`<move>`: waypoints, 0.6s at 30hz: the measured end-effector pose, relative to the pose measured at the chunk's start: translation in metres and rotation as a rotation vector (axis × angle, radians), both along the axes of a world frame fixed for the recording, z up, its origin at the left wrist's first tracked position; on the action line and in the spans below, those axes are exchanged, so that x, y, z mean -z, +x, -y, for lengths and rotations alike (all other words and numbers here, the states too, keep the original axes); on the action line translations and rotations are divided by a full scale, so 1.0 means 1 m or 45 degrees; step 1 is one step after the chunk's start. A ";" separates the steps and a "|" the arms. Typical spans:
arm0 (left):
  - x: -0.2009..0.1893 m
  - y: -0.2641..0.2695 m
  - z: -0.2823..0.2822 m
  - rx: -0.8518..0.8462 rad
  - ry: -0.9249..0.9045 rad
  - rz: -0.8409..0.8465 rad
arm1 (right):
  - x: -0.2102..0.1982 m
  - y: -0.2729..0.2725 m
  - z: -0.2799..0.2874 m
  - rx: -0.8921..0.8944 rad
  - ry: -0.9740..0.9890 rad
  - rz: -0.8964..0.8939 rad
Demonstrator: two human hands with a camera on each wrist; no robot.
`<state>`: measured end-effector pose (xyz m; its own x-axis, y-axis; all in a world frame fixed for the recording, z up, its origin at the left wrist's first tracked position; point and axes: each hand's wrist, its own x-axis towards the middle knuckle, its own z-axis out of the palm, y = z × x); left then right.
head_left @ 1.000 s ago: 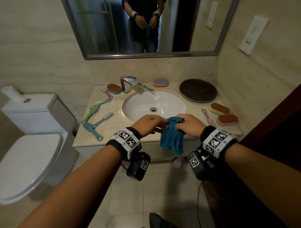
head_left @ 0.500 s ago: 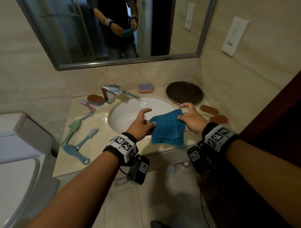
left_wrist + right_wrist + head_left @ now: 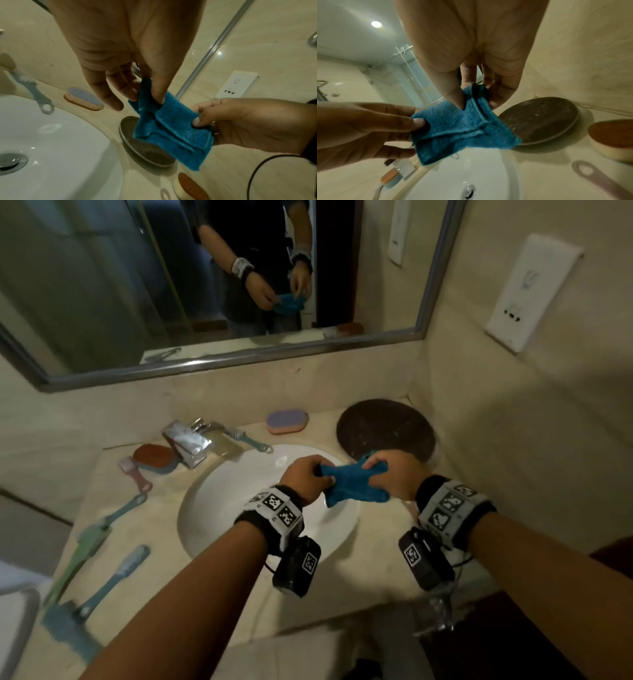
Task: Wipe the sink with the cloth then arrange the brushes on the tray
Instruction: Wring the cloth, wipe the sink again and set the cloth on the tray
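A blue cloth hangs folded between both hands above the right side of the white sink. My left hand pinches its left edge, thumb on top of the cloth. My right hand pinches the right edge of the cloth. The dark round tray sits at the back right of the counter. Several brushes lie around: long-handled ones on the left, an oval purple one behind the sink, an orange one by the tap.
A chrome tap stands behind the sink with a small brush beside it. A mirror hangs above and a wall socket at the right. The toilet edge is at far left. Another orange brush lies right of the tray.
Both hands have moved forward over the sink with the cloth. The cloth, spread flat half a second ago, is now gathered and folded narrower between them. The head view has come closer.
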<state>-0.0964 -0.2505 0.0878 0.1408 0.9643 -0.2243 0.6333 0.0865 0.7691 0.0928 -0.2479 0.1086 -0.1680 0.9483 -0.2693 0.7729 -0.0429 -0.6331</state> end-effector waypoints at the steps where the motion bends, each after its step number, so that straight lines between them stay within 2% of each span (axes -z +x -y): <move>1: 0.004 0.006 -0.016 -0.016 0.023 -0.032 | 0.002 0.006 -0.015 -0.029 0.018 0.038; 3: 0.013 0.015 -0.047 -0.045 0.031 -0.006 | 0.005 0.018 -0.045 -0.040 0.030 0.017; 6: 0.019 0.030 -0.083 -0.059 -0.101 0.088 | 0.013 0.031 -0.087 0.053 -0.012 -0.070; 10: 0.031 0.050 -0.124 -0.259 -0.279 0.395 | 0.028 0.039 -0.131 0.262 -0.171 -0.204; 14: 0.045 0.065 -0.160 -0.352 -0.399 0.590 | 0.052 0.047 -0.167 0.437 -0.176 -0.228; 16: 0.053 0.070 -0.178 -0.333 -0.447 0.644 | 0.060 0.049 -0.183 0.554 -0.236 -0.333; 18: 0.064 0.072 -0.198 -0.289 -0.432 0.583 | 0.067 0.051 -0.198 0.692 -0.337 -0.532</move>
